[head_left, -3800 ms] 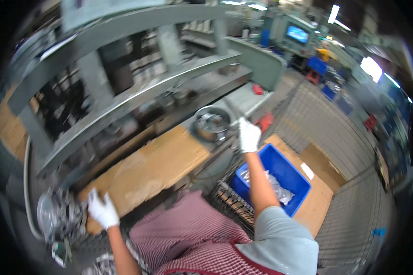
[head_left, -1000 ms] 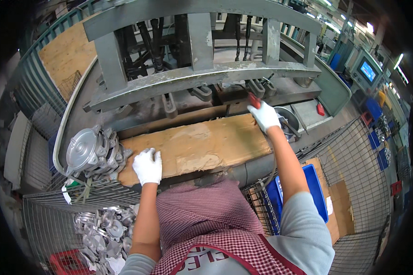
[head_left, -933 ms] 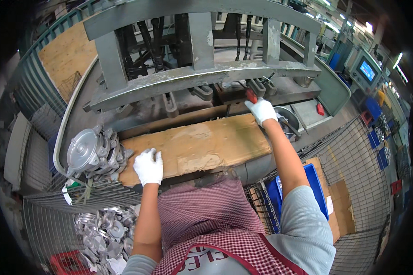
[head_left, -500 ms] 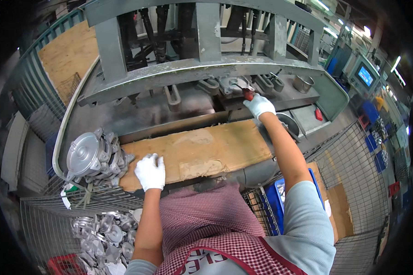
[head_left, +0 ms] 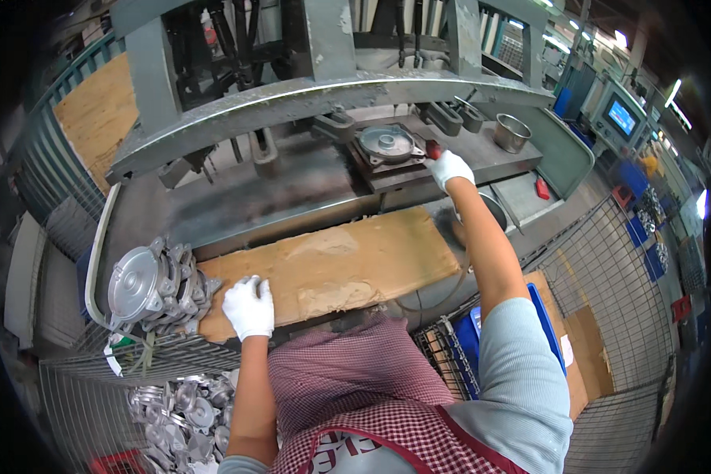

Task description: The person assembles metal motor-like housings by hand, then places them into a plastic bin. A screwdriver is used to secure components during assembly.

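Observation:
My right hand (head_left: 453,170), in a white glove, is closed round a tool with a red handle (head_left: 433,149); the tool's working end is too small to make out. Just left of it, a round metal casting (head_left: 389,142) with lugs lies on the press bed. My left hand (head_left: 249,306), also gloved, rests at the left end of a worn tan board (head_left: 347,261), its fingers loosely bent and slightly apart with nothing seen in them. Beyond that hand, a stack of similar castings (head_left: 138,284) leans at the far left of the board.
The grey press frame (head_left: 332,95) spans the area above the bed. At the right stand a metal cup (head_left: 513,133), a small red object (head_left: 542,188) and a lit screen (head_left: 622,116). A wire basket of loose castings (head_left: 186,415) is low left; a blue bin (head_left: 468,347) is right.
The view has shifted, and more of the bed shows. The casting under the press is now seen whole, with the red-handled tool at its right edge instead of over it. The left hand stays on the board.

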Demonstrator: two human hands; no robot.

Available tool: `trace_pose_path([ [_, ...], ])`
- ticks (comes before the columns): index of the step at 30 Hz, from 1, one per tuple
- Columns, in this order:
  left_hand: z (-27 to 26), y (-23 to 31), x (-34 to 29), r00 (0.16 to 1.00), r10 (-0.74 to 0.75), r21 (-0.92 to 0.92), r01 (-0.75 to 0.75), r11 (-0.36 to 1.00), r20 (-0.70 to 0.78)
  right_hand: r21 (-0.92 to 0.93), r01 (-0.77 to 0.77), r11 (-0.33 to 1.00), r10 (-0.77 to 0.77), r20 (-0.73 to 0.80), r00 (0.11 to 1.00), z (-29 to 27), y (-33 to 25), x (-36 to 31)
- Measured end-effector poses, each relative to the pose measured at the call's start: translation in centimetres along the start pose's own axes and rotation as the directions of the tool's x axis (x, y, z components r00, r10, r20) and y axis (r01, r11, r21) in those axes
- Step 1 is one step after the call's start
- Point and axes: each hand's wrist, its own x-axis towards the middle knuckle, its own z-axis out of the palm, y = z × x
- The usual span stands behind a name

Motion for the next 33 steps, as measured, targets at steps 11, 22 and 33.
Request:
trace_pose_path([
  [11,-1.2,0.1,-0.9,0.989,0.118,-0.277,-0.138,0.951,-0.087,0.264,0.001,0.964,0.115,-0.422,0.899,-5.1,34.5,-7.7],
  [22,-22.1,-5.8,1.7,0.923,0.228,0.287,-0.138,0.948,-0.309,0.465,0.300,0.833,-0.009,-0.531,0.847,-0.4,9.2,-11.4],
  [33,-20.7,-2.7,2.2,0.897,0.211,0.049,-0.209,0.977,-0.389,-0.111,0.666,0.738,-0.672,-0.034,0.740,7.1,-15.3,-6.8],
])
